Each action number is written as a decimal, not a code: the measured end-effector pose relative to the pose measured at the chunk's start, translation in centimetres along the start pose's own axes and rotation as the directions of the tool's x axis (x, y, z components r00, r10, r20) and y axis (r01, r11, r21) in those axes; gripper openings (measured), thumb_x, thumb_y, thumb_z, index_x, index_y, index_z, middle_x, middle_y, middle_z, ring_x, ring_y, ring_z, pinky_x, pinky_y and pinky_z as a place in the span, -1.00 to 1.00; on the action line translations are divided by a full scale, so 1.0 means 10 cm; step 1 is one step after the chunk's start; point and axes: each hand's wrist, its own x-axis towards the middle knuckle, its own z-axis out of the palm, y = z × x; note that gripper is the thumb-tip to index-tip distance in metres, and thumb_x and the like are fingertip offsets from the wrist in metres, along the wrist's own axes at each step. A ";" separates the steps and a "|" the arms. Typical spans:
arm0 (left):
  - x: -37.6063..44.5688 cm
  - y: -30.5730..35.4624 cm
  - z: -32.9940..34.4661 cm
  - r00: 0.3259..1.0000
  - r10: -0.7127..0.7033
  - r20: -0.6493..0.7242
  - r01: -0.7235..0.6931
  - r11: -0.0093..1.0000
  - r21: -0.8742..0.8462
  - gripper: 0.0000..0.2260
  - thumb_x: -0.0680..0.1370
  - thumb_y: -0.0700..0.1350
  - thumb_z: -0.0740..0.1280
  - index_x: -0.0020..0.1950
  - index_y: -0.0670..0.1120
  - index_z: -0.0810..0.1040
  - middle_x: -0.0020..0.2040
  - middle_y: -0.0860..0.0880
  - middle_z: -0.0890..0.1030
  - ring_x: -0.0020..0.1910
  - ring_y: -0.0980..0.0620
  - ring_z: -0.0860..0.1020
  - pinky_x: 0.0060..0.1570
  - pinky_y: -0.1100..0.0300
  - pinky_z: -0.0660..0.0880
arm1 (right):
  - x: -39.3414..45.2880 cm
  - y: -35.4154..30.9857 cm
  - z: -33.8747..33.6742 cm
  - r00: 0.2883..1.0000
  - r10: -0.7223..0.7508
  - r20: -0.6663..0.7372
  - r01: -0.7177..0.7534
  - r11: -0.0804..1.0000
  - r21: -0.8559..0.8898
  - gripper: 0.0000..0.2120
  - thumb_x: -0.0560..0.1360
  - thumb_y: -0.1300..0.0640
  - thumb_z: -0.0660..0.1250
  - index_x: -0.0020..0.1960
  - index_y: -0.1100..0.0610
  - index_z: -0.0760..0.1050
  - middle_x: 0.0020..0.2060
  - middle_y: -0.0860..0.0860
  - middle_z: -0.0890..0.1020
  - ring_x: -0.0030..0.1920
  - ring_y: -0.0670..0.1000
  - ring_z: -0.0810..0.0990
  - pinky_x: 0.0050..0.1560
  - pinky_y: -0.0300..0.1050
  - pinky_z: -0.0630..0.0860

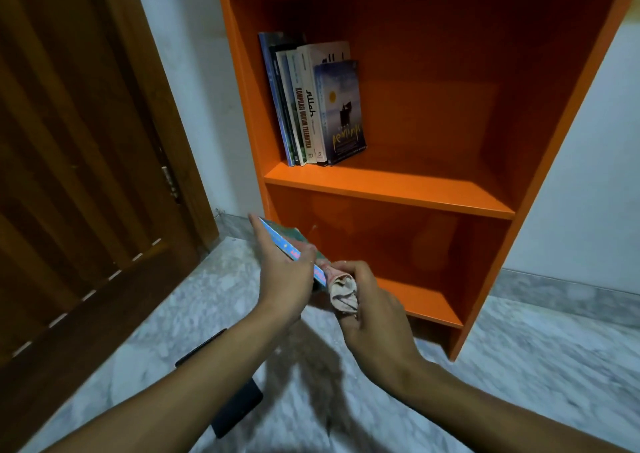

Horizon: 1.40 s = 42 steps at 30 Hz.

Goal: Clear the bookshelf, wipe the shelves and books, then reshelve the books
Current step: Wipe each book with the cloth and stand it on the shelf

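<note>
An orange bookshelf (388, 189) stands against the white wall. Several books (311, 102) stand upright at the left end of its middle shelf, and the outermost one has a dusky cover with a yellow sun. My left hand (282, 276) grips a thin book with a blue spine (277, 236), held edge-up in front of the lowest compartment. My right hand (367, 302) holds a crumpled pale cloth (343, 293) pressed against the near end of that book. The rest of the middle shelf and the bottom shelf show bare orange boards.
A dark wooden door (83, 182) fills the left side. The floor is grey marble (519, 376). A flat black object (239, 407) lies on the floor under my left forearm. White wall shows on both sides of the bookshelf.
</note>
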 end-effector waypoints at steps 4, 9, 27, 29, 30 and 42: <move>0.09 0.05 -0.06 0.996 -0.005 -0.084 -0.010 0.986 -0.168 -0.15 0.61 -0.40 0.20 0.57 0.31 -0.17 0.36 -0.10 0.50 0.11 -0.11 0.64 0.08 -0.17 0.61 | 0.08 0.02 -0.04 0.988 -0.144 0.046 0.146 0.989 -0.031 -0.48 0.39 0.19 0.29 0.33 -0.10 0.44 0.24 -0.22 0.58 0.24 -0.23 0.51 0.19 -0.25 0.40; 0.16 0.12 -0.21 0.998 0.045 -0.037 -0.050 0.983 -0.176 -0.44 0.66 -0.35 0.18 0.56 0.14 0.23 0.26 0.00 0.62 0.01 0.03 0.71 -0.08 0.02 0.66 | 0.19 -0.02 -0.13 0.989 -0.018 0.147 -0.033 0.940 0.339 -0.74 0.58 0.25 0.28 0.20 0.05 0.61 0.11 -0.11 0.68 0.07 -0.21 0.63 0.06 -0.22 0.56; -0.08 0.29 -0.07 0.932 0.066 0.357 0.029 0.967 -0.254 -0.49 0.66 -0.29 0.18 0.44 0.26 0.34 0.10 -0.13 0.70 -0.03 -0.14 0.71 -0.18 0.00 0.68 | 0.53 0.33 -0.43 0.998 -0.047 -0.031 0.042 0.988 -0.151 -0.45 0.57 0.26 0.11 0.54 0.00 0.27 0.53 -0.07 0.26 0.50 -0.19 0.07 0.54 -0.08 -0.12; -0.02 0.30 -0.11 0.960 0.036 0.279 0.059 0.944 -0.324 -0.52 0.65 -0.30 0.19 0.40 0.24 0.37 0.09 -0.15 0.70 -0.09 -0.13 0.72 -0.26 0.01 0.67 | 0.38 0.35 -0.27 0.993 -0.116 -0.004 0.115 0.988 -0.102 -0.41 0.49 0.27 0.14 0.51 0.02 0.30 0.46 -0.09 0.31 0.48 -0.13 0.21 0.50 -0.18 0.09; 0.04 0.31 -0.15 0.973 0.018 0.228 0.066 0.932 -0.355 -0.53 0.65 -0.30 0.19 0.41 0.21 0.38 0.10 -0.15 0.70 -0.07 -0.14 0.71 -0.24 -0.02 0.67 | 0.32 0.38 -0.20 0.989 -0.147 0.025 0.149 0.985 -0.082 -0.40 0.48 0.27 0.15 0.50 -0.01 0.31 0.44 -0.08 0.33 0.47 -0.08 0.27 0.46 -0.24 0.14; 0.26 0.19 -0.57 1.000 -0.026 -0.012 0.024 0.987 -0.160 -0.58 0.69 -0.13 0.20 0.51 0.20 0.30 0.12 -0.13 0.68 -0.13 -0.08 0.73 -0.28 0.01 0.68 | 0.02 0.40 -0.10 0.896 -0.112 0.430 0.096 0.994 0.058 -0.83 0.62 0.12 0.18 -0.03 -0.15 0.45 -0.19 -0.34 0.59 -0.16 -0.31 0.53 -0.10 -0.34 0.42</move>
